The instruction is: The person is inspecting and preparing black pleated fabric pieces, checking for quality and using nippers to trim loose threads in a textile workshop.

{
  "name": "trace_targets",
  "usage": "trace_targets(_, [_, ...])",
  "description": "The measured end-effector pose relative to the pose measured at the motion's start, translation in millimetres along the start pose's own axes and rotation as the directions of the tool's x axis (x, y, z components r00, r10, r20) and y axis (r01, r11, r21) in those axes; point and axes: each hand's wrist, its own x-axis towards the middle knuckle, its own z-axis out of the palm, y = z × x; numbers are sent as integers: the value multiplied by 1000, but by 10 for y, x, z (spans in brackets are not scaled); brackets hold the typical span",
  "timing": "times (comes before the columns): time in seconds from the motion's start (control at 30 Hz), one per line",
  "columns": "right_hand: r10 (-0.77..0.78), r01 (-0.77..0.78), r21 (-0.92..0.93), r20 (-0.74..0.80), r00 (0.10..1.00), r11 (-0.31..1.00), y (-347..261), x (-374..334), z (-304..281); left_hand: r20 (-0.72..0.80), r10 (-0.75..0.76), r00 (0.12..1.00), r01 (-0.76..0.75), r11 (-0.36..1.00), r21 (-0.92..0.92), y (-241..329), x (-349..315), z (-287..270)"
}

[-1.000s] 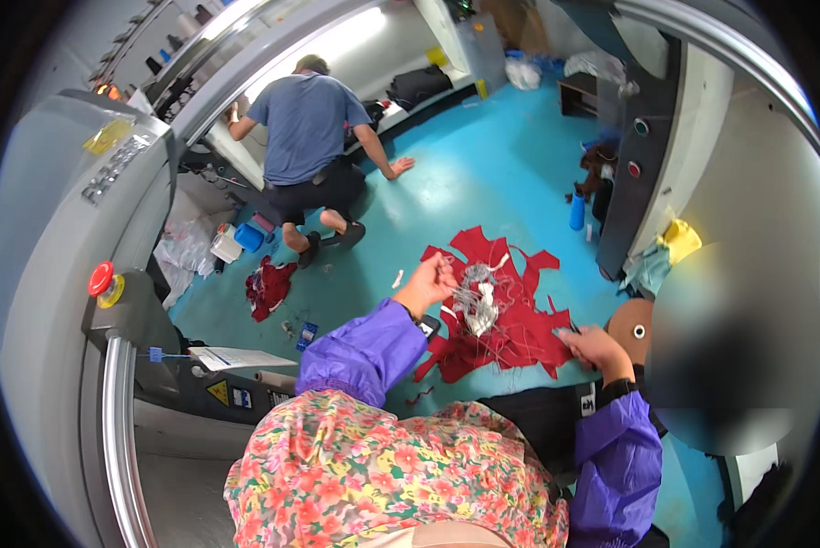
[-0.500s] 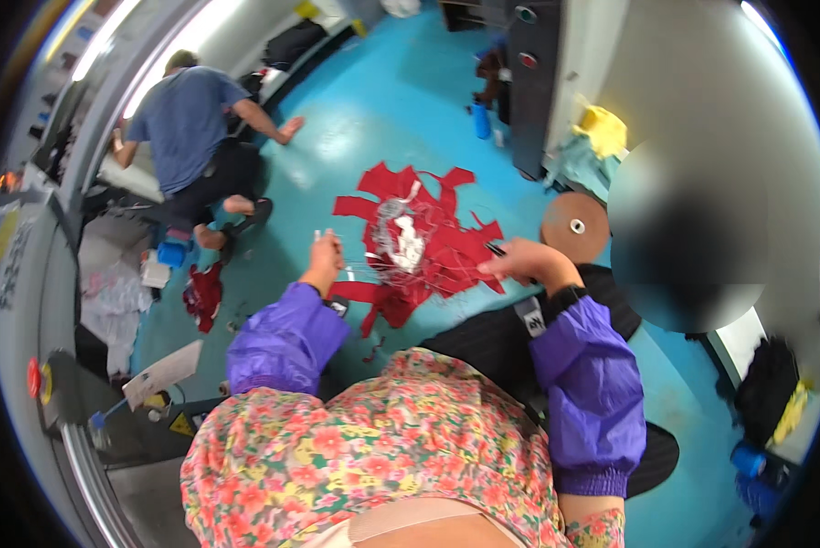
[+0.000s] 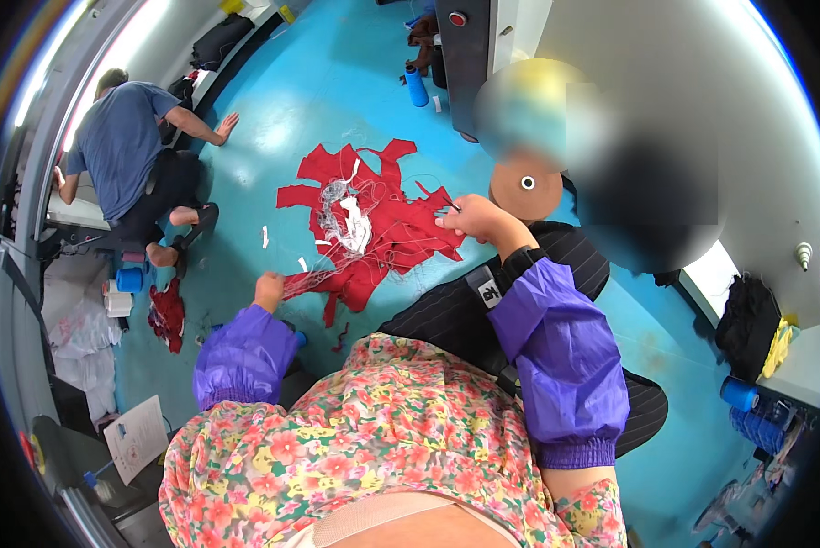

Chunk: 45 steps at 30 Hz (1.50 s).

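Observation:
A heap of red fabric pieces [image 3: 396, 224] lies spread on the blue floor before me, with a white scrap [image 3: 356, 226] and tangled pale threads [image 3: 332, 203] on top. My left hand [image 3: 270, 290] is closed at the heap's near left side, gripping loose threads that stretch taut back to the tangle. At the heap's right edge, my right hand [image 3: 478, 222] is closed around a small dark object, mostly hidden by the fingers; its kind does not show.
Beyond the heap's right side is a brown disc [image 3: 526, 190] with a white hub. A blue bottle [image 3: 416, 87] stands farther back by a dark cabinet [image 3: 465, 64]. Another person [image 3: 140, 151] crouches at left, near a dark red cloth [image 3: 166, 315]. White scraps dot the floor.
My left hand has come nearer to my body and away from the tangle, drawing threads out. My right hand stays by the heap's right edge. The whole view has shifted.

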Motion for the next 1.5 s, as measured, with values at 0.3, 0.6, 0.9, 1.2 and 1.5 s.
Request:
trace_targets(0.3, [-137, 51, -481, -146, 980, 875, 139, 198, 114, 291, 118, 949, -104, 993, -61, 1234, -433, -78])
trace_targets(0.6, [-113, 2, -444, -223, 968, 896, 226, 125, 94, 268, 416, 869, -430, 903, -10, 1894, -386, -67])
trace_targets(0.9, [-53, -43, -434, -208, 977, 900, 92, 46, 57, 53, 497, 866, -468, 844, -262, 2681, 504, -164])
trace_targets(1.2, [18, -118, -339, -283, 959, 933, 197, -31, -8, -33, 579, 815, -467, 621, -629, 4244, 995, -164])
trace_targets(1.5, [27, -129, -229, -402, 915, 965, 107, -192, -78, -162, 521, 838, -459, 515, -724, 5221, 1280, -62])
